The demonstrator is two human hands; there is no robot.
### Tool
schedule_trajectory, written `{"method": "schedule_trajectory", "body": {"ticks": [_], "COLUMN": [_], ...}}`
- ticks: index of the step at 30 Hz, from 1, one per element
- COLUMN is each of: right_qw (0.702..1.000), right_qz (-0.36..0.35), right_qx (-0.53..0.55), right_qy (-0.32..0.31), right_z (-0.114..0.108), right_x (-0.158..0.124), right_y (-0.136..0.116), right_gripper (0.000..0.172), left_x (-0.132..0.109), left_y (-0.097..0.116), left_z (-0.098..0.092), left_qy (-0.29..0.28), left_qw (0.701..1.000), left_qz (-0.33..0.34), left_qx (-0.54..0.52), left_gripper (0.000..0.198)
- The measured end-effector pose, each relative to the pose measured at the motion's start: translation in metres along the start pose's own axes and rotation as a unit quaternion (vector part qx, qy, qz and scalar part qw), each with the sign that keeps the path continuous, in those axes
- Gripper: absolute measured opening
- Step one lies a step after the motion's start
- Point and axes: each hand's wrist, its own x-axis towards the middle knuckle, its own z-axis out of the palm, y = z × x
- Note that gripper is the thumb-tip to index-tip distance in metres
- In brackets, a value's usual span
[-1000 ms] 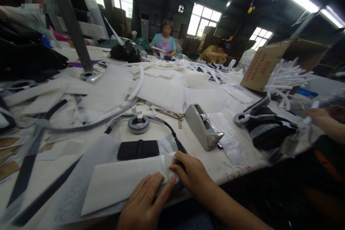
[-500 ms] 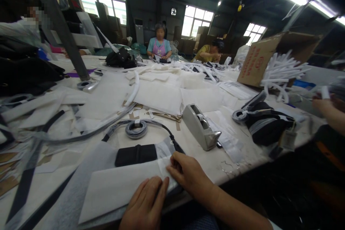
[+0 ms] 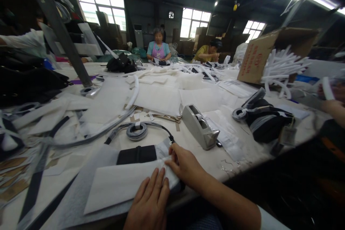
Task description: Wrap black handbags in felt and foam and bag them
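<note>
My left hand (image 3: 152,197) lies flat with its fingers stretched over a folded white foam sheet (image 3: 115,185). That sheet covers the near part of a black bag (image 3: 137,154), whose dark top shows beyond the fold. Thin translucent paper (image 3: 72,187) spreads out beneath it on the left. At the bag's right end my right hand (image 3: 185,167) is closed, thumb on the wrapping and fingers curled near a small metal ring; what it grips is hidden. A dark strap (image 3: 159,124) runs from that ring past a plastic-wrapped coil (image 3: 137,131).
A grey tape dispenser (image 3: 201,127) stands right of the bag. Farther right lies a black wrapped bag (image 3: 265,122). A cardboard box (image 3: 253,59) holds white tubes. White sheets (image 3: 159,99) cover the table's middle. A metal post (image 3: 67,39) rises at left. Several people sit around.
My right hand has shifted slightly up toward the strap's ring. My left hand has slid a little right and up, its fingers flatter on the sheet. The view has tilted slightly.
</note>
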Motion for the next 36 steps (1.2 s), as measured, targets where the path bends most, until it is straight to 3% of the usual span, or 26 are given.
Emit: {"method": "schedule_trajectory", "body": {"ticks": [5, 10, 14, 16, 18, 22, 27, 36], "right_qw": [1.000, 0.999, 0.990, 0.975, 0.965, 0.972, 0.966, 0.928], "right_qz": [0.005, -0.035, -0.042, 0.004, 0.077, 0.146, 0.215, 0.300], "right_qx": [-0.006, 0.009, -0.012, -0.035, -0.033, 0.002, 0.093, 0.202], "right_qy": [-0.006, 0.033, 0.136, 0.218, 0.247, 0.182, 0.114, 0.084], "right_z": [-0.002, -0.008, -0.057, -0.093, -0.125, -0.155, -0.150, -0.162], "right_x": [0.010, 0.001, -0.011, -0.012, -0.008, 0.014, 0.036, 0.044], "right_y": [0.003, 0.005, 0.020, 0.037, 0.055, 0.083, 0.091, 0.094], "right_gripper": [0.017, 0.009, 0.011, 0.021, 0.025, 0.026, 0.044, 0.035], "left_x": [0.001, -0.004, -0.007, -0.007, -0.007, -0.009, -0.010, -0.011], "left_y": [0.000, -0.001, -0.006, -0.008, -0.009, -0.011, -0.015, -0.018], "left_z": [0.000, 0.004, 0.004, 0.005, 0.006, 0.010, 0.014, 0.021], "left_qy": [-0.037, -0.013, -0.048, -0.042, -0.039, -0.018, -0.005, 0.012], "left_qw": [0.998, 0.999, 0.997, 0.997, 0.997, 0.997, 0.996, 0.994], "left_qz": [0.015, 0.008, 0.027, 0.035, 0.037, 0.045, 0.057, 0.069], "left_qx": [0.048, 0.039, 0.048, 0.051, 0.053, 0.061, 0.069, 0.083], "left_gripper": [0.059, 0.064, 0.064, 0.063, 0.062, 0.060, 0.059, 0.059]}}
